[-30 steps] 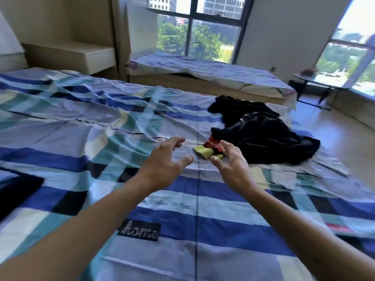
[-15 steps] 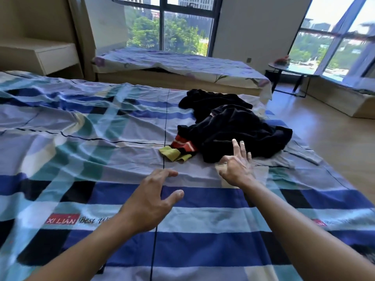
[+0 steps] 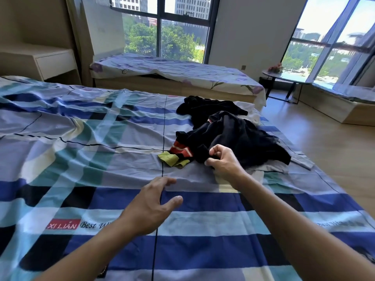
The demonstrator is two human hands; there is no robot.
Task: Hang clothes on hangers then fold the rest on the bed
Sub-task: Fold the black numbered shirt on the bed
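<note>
A heap of black clothes (image 3: pixel 233 136) lies on the right half of the bed (image 3: pixel 81 142), which is covered by a blue, teal and white checked sheet. A red-striped and yellow-green garment (image 3: pixel 176 155) pokes out at the heap's near left edge. My right hand (image 3: pixel 223 162) pinches the near edge of the black garment with curled fingers. My left hand (image 3: pixel 150 201) hovers over the sheet nearer to me, its fingers spread and relaxed, holding nothing. No hanger is in view.
A second low bed (image 3: pixel 172 72) with a floral sheet stands behind, under the window. A wooden nightstand (image 3: pixel 46 61) is at the far left. A small round table (image 3: pixel 284 77) stands at the far right, and wooden floor (image 3: pixel 324 149) runs along the bed's right side.
My right hand has gone from open beside the heap to pinching the black garment's edge. My left hand stayed low over the sheet. The view has shifted slightly.
</note>
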